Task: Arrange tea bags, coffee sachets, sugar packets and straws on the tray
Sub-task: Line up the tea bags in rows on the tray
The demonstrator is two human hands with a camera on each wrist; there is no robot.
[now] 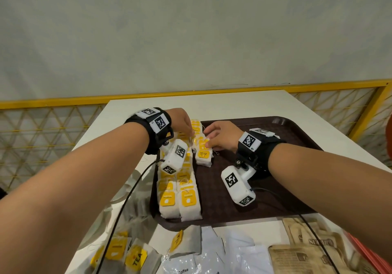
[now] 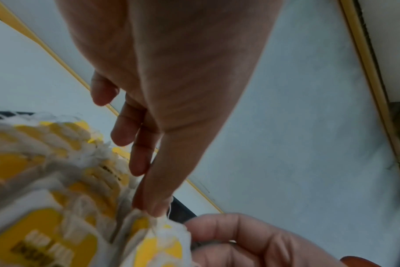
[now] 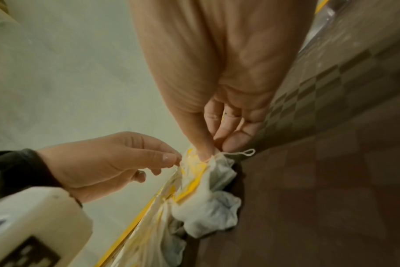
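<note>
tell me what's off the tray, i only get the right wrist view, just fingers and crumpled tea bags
Observer: More tea bags lie loose on the white table, nearer the person than the brown tray.
Operator: any coffee sachets out yet
Observer: White coffee sachets lie on the table, none on the tray.
Operator: sugar packets
Observer: Brown packets lie near the right forearm, also off the tray.
Operator: how's the tray filling
Observer: Two long rows of tea bags fill its left side; both hands work a third, shorter row.
</note>
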